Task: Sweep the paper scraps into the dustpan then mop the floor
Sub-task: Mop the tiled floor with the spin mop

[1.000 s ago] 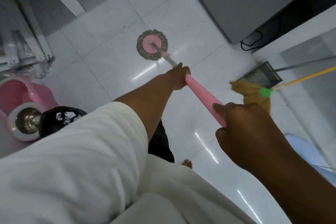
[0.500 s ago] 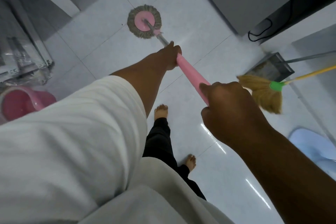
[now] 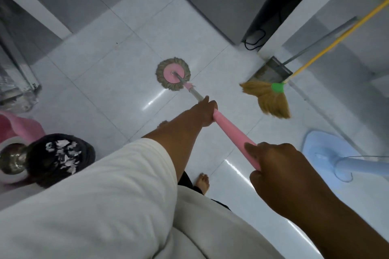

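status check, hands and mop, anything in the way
Left hand and right hand grip pink mop handle. Mop head flat on tile. Broom, dustpan off right, not touching.

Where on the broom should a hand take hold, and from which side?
Take the broom by its yellow handle just above the green collar, from the open floor side: the thin stick slants up and away, with the dustpan behind it.
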Tool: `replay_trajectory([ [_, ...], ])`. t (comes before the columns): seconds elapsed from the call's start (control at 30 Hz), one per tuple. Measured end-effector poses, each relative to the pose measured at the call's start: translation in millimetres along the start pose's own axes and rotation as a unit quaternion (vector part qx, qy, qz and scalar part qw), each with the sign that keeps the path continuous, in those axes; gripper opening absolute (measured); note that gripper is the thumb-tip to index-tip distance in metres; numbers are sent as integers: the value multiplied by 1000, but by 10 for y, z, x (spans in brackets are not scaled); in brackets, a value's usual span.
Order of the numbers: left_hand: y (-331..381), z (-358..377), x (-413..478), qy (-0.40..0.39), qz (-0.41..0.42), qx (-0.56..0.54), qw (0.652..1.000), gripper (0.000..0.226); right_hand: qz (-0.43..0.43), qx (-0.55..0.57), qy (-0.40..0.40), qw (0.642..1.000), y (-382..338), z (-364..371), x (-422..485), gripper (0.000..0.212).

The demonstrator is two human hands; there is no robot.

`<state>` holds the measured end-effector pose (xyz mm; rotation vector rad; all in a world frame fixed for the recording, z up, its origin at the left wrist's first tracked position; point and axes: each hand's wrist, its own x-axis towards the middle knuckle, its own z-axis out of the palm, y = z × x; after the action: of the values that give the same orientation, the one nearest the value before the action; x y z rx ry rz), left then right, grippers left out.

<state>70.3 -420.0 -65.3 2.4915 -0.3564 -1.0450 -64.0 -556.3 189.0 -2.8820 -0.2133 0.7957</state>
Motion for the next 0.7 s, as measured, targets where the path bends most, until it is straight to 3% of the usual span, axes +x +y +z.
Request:
replay_trajectory([
  [0.27, 432, 446, -271, -35, 20, 14, 999, 42, 37, -14, -5, 999, 211, 72, -619, 36],
  [0.7, 78, -309, 44, -33, 33, 41, 998, 40, 21, -1, 10, 1000, -177, -470, 156, 31],
])
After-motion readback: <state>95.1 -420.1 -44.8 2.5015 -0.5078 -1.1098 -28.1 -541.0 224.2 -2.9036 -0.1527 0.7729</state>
